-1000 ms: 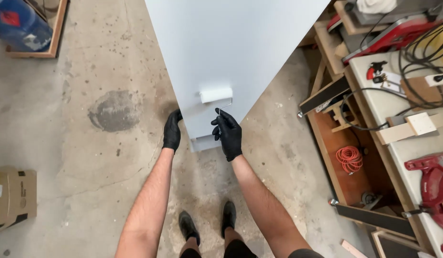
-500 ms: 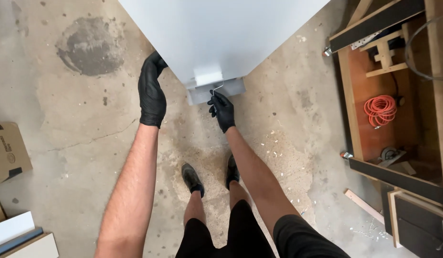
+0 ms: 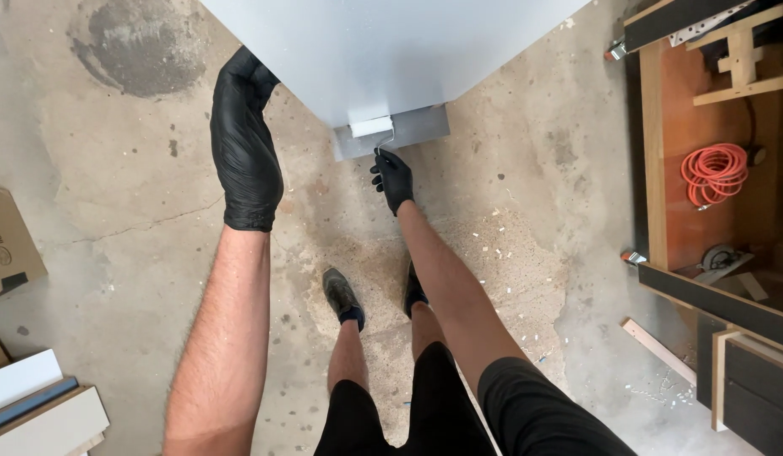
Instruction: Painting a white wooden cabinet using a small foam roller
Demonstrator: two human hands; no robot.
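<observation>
A large pale blue-white panel (image 3: pixel 391 46) stands on edge in front of me, reaching down toward the concrete floor. My left hand (image 3: pixel 244 143), in a black glove, grips the panel's left edge. My right hand (image 3: pixel 394 179), also gloved, holds the thin wire handle of a small white paint roller (image 3: pixel 371 127). The roller rests against the panel's bottom edge, just above a grey block (image 3: pixel 391 139) beneath the panel. My legs and dark shoes show below.
A wooden shelf unit (image 3: pixel 653 169) at the right holds a coiled orange cord (image 3: pixel 714 173) and tools. A cardboard box (image 3: pixel 7 241) and stacked white boards (image 3: pixel 37 405) lie at the left. A dark stain (image 3: pixel 125 46) marks the floor.
My view has tilted down and closer. The right hand has lowered the roller to the panel's bottom edge, and the left hand has stayed on the left edge.
</observation>
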